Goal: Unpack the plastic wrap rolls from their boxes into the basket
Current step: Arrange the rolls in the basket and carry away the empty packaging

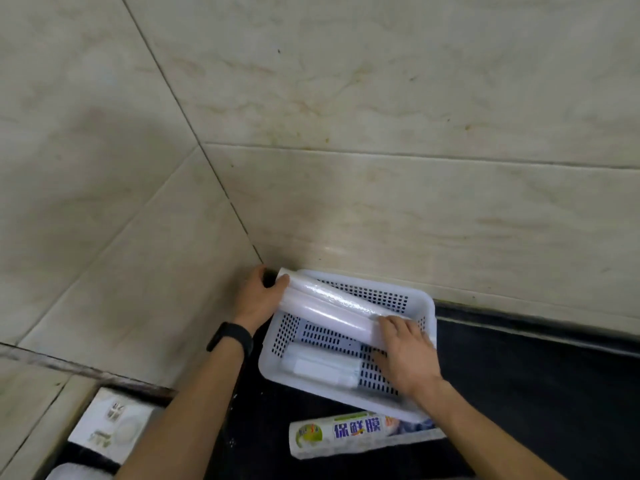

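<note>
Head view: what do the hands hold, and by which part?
The plastic wrap rolls, by their ends: left hand at the far end, right hand at the near end.

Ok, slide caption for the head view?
Left hand and right hand hold plastic wrap rolls over the white basket; a box lies nearby.

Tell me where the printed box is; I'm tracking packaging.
Head view, bottom centre: the printed box lies on the dark counter, just in front of the white basket.
</note>
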{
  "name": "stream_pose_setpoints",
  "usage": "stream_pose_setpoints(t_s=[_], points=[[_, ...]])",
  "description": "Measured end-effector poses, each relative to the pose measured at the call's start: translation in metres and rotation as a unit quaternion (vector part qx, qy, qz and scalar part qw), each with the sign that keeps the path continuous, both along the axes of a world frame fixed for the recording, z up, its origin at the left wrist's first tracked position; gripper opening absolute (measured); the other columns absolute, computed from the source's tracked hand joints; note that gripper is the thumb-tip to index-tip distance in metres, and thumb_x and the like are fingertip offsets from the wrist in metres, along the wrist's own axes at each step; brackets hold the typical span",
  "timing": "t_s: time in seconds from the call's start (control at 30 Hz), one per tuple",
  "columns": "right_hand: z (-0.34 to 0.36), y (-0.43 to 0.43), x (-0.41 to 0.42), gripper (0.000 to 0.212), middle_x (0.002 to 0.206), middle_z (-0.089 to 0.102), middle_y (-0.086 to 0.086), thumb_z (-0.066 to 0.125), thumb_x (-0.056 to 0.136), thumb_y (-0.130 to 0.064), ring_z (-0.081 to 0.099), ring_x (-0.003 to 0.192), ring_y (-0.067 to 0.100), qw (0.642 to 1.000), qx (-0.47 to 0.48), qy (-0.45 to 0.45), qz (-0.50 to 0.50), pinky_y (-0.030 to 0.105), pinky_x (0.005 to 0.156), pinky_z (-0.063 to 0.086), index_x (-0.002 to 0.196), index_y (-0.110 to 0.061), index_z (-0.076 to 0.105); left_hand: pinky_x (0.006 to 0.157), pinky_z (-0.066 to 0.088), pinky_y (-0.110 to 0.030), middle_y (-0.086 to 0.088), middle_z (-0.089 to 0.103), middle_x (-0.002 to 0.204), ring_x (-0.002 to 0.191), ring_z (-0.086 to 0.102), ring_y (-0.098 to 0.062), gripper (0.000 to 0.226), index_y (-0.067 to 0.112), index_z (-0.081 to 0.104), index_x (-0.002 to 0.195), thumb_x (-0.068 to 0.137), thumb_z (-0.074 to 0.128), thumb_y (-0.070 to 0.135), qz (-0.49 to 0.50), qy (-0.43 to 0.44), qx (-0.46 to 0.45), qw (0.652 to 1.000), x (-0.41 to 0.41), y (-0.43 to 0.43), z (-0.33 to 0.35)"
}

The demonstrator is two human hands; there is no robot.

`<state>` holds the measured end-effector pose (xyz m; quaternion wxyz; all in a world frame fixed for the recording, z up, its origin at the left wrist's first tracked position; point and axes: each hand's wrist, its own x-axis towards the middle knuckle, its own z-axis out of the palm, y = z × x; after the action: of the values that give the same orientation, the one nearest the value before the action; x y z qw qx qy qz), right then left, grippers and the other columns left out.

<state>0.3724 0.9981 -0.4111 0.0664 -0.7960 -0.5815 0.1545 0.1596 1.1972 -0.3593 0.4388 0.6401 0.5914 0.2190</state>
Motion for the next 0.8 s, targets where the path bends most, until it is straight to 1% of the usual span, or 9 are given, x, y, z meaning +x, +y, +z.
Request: stream_pose_setpoints(t_s=[0.1,0.2,0.27,0.37,0.47,0.5,0.6,0.7,0.8], points=[[-0.006,0.007,-0.003,0.057,0.144,0.045,0.003,0.057,0.093,-0.028,0.047,0.127,0.029,0.999,-0.040,-0.016,0.008,0.048,0.109,0.040,0.146,-0.023,0.034,0.093,0.050,-0.040,-0.004,0.064,0.120,0.105,0.060,-0.022,0.036,0.018,0.058,0.122,0.095,0.056,0.041,-0.007,0.040,-0.051,0.998,0.008,0.021,-0.011],[-0.007,0.009,-0.002,0.061,0.142,0.045,0.003,0.059,0.091,-0.018,0.049,0.124,0.029,0.999,-0.044,-0.022,0.006,0.049,0.103,0.047,0.145,-0.025,0.031,0.089,0.041,-0.028,-0.006,0.059,0.133,0.107,0.055,-0.019,0.039,0.017,0.057,0.133,0.099,0.051,0.033,-0.025,0.066,-0.046,0.996,0.014,0.029,-0.017],[-0.007,0.010,-0.003,0.062,0.141,0.045,0.004,0.059,0.091,-0.016,0.050,0.122,0.030,0.998,-0.048,-0.031,0.009,0.046,0.097,0.051,0.145,-0.024,0.030,0.091,0.037,-0.026,-0.005,0.056,0.139,0.118,0.054,-0.022,0.041,0.016,0.054,0.139,0.099,0.051,0.027,-0.015,0.063,-0.048,0.997,0.015,0.031,-0.019],[-0.008,0.011,-0.003,0.067,0.145,0.039,0.008,0.057,0.090,-0.009,0.047,0.123,0.032,0.997,-0.066,-0.045,0.023,0.044,0.094,0.052,0.148,-0.018,0.027,0.090,0.040,-0.027,-0.004,0.056,0.137,0.110,0.054,-0.017,0.042,0.018,0.054,0.139,0.097,0.054,0.023,0.003,0.039,-0.069,0.997,0.012,0.030,-0.020],[-0.006,0.008,0.002,0.074,0.152,0.031,0.008,0.055,0.090,-0.006,0.041,0.129,0.033,0.996,-0.071,-0.018,0.048,0.044,0.103,0.047,0.154,-0.016,0.020,0.077,0.047,-0.026,-0.006,0.060,0.130,0.095,0.059,-0.013,0.041,0.017,0.057,0.135,0.094,0.062,0.022,0.032,-0.029,-0.128,0.991,0.006,0.032,-0.021],[-0.004,0.006,0.006,0.074,0.153,0.030,0.007,0.056,0.091,-0.007,0.040,0.130,0.032,0.996,-0.066,-0.009,0.058,0.043,0.105,0.047,0.155,-0.017,0.019,0.078,0.050,-0.029,-0.008,0.060,0.129,0.098,0.061,-0.016,0.042,0.016,0.056,0.135,0.094,0.063,0.020,0.038,-0.059,-0.155,0.985,0.002,0.033,-0.021],[0.003,-0.001,0.017,0.068,0.152,0.032,0.006,0.057,0.095,-0.014,0.039,0.133,0.030,0.996,-0.038,0.009,0.077,0.041,0.109,0.043,0.154,-0.017,0.023,0.101,0.048,-0.043,-0.010,0.061,0.129,0.115,0.059,-0.027,0.044,0.013,0.054,0.138,0.096,0.062,0.017,0.054,-0.115,-0.202,0.971,-0.006,0.031,-0.022],[0.014,-0.003,0.025,0.060,0.154,0.036,0.008,0.055,0.099,-0.021,0.039,0.134,0.029,0.997,0.001,0.039,0.072,0.041,0.112,0.041,0.153,-0.014,0.031,0.099,0.049,-0.040,-0.002,0.068,0.106,0.099,0.061,-0.020,0.037,0.010,0.057,0.134,0.098,0.058,0.017,0.053,-0.128,-0.197,0.970,-0.008,0.023,-0.018],[0.027,0.010,0.032,0.057,0.148,0.043,0.010,0.056,0.098,-0.020,0.046,0.126,0.032,0.996,0.047,0.047,0.061,0.045,0.106,0.045,0.151,-0.012,0.036,0.091,0.051,-0.032,-0.014,0.064,0.125,0.106,0.062,-0.023,0.039,0.002,0.053,0.138,0.099,0.055,0.008,0.052,-0.168,-0.200,0.964,-0.008,0.013,-0.014]])
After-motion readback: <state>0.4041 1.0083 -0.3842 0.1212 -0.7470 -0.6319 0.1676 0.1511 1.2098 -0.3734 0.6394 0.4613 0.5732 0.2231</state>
